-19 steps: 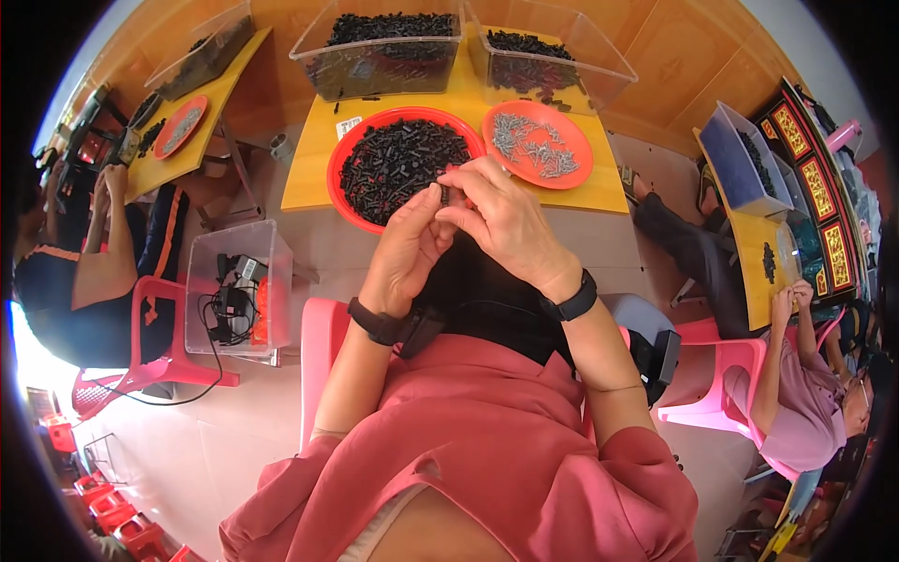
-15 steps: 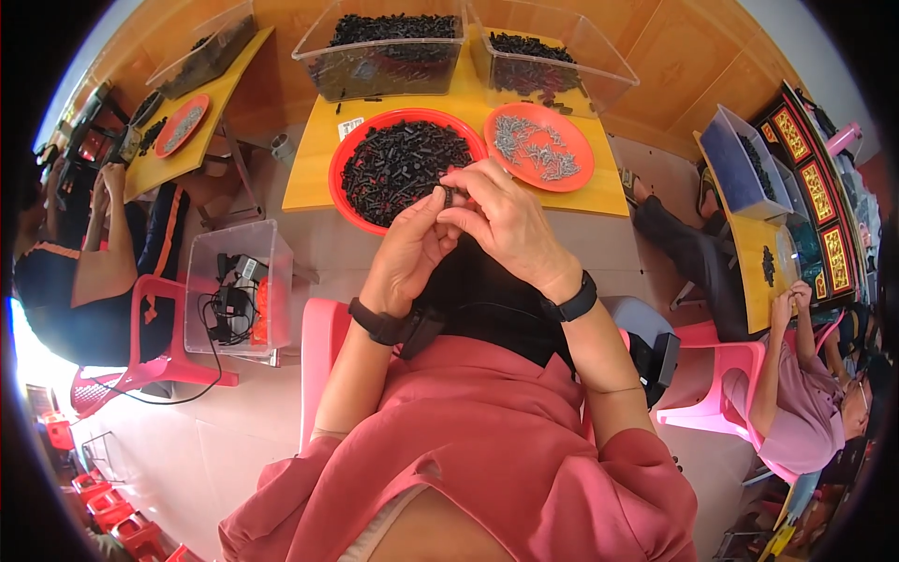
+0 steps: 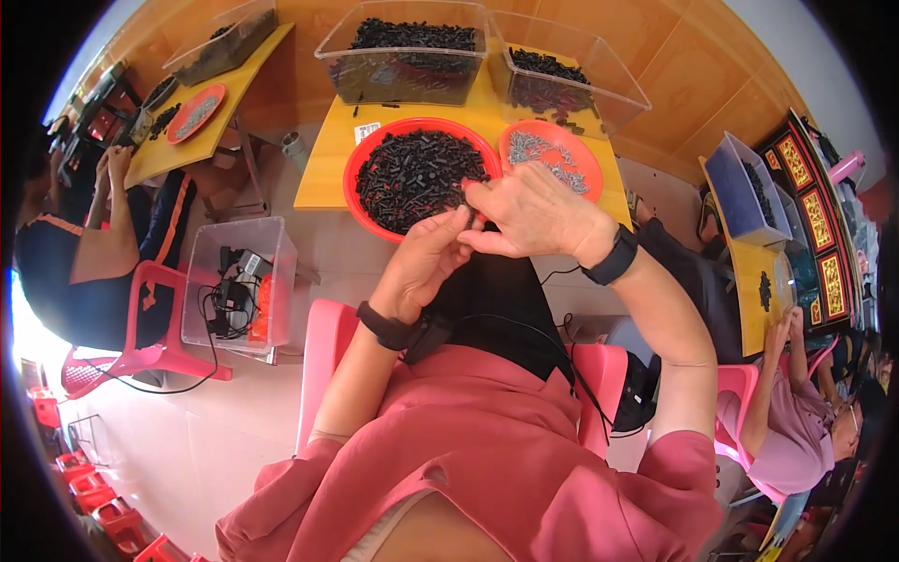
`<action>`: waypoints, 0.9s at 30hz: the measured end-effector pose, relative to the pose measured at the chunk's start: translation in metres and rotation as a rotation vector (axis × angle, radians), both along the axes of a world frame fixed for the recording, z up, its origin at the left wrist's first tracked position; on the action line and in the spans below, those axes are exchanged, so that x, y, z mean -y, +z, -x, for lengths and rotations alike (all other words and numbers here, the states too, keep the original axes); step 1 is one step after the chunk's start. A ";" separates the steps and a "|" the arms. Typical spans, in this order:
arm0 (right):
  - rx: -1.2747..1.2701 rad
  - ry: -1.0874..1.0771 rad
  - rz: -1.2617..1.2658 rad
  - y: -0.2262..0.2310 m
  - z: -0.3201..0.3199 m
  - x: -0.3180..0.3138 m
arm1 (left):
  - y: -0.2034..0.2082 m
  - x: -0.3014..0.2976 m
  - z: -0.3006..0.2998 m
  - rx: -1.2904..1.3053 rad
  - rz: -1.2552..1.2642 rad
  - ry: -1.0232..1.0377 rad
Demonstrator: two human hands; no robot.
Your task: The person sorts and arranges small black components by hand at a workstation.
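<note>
Both my hands meet just in front of a red basin (image 3: 352, 208) heaped with small black plastic parts (image 3: 417, 176). My left hand (image 3: 429, 255) is closed, thumb and fingertips pinching a small black plastic part (image 3: 471, 216). From the right, my right hand (image 3: 536, 212) closes its thumb and bent forefinger on the same part, its wrist turned so the back faces up. The fingers cover most of the part. Under the right hand's far side, an orange plate (image 3: 592, 159) holds small silvery metal pieces (image 3: 543, 150), partly hidden by that hand.
Behind the basin, two transparent bins (image 3: 403, 80) (image 3: 609, 105) of black parts stand on the yellow table (image 3: 318, 178). On the floor at left is a clear tub (image 3: 197, 281) with cables and chargers. People sit at side tables left and right.
My right hand has shifted right and its forearm has swung outward, the wrist turning over. The pinch on the part continues. The whole view has tilted slightly.
</note>
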State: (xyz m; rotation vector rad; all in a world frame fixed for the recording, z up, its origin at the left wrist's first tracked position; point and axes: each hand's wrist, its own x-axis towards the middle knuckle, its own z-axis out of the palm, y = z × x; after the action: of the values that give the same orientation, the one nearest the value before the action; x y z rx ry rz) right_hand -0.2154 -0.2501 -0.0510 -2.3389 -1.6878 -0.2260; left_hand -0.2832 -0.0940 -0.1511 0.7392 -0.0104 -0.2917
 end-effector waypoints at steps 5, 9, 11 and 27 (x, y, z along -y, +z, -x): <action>0.042 0.028 0.084 0.012 0.000 0.001 | 0.003 0.006 0.002 -0.014 -0.013 -0.001; -0.011 0.052 0.079 0.007 -0.003 0.007 | 0.009 0.009 0.005 0.037 -0.115 0.007; -0.046 0.057 0.043 0.005 -0.001 0.011 | 0.009 0.012 0.006 0.063 -0.166 0.016; -0.201 -0.102 -0.049 -0.021 -0.001 0.018 | -0.006 0.028 0.006 0.227 -0.455 0.273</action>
State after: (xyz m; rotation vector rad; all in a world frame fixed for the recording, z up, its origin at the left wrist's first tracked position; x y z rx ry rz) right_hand -0.2144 -0.2677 -0.0722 -2.3268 -1.4559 -0.0473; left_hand -0.2893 -0.1225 -0.1566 1.2096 -0.0596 0.0574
